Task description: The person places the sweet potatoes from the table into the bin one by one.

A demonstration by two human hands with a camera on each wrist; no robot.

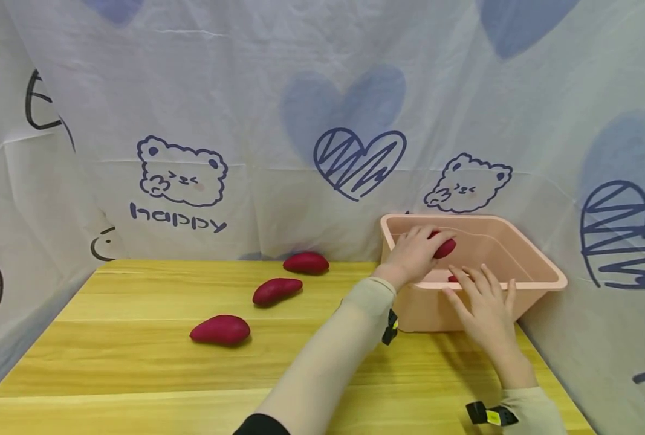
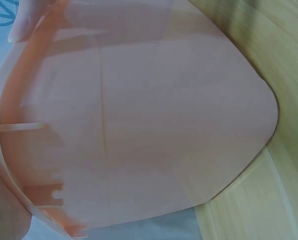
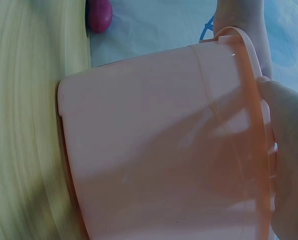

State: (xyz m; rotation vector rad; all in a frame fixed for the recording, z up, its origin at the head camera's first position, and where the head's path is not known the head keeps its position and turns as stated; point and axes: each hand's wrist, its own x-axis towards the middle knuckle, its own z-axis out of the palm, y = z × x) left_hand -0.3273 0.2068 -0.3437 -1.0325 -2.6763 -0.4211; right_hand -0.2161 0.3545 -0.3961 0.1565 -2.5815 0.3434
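My left hand (image 1: 417,254) reaches over the left rim of the pink plastic bin (image 1: 436,311) and grips a dark red-purple sweet potato (image 1: 445,248) inside its opening. Part of another sweet potato (image 1: 453,278) shows low in the bin, the rest hidden by the front rim and fingers. At the front rim is my right hand (image 1: 488,311), fingers spread and fairly straight over the opening. Its thumb (image 3: 271,87) lies at the rim in the right wrist view. In the left wrist view, the bin's wall (image 2: 164,110) fills most of the picture.
Three more sweet potatoes lie on the wooden table (image 1: 137,374): one nearer the front left (image 1: 221,330), one in the middle (image 1: 277,290), and one at the back edge (image 1: 306,263). A printed white cloth (image 1: 257,121) hangs behind the table and along both sides.
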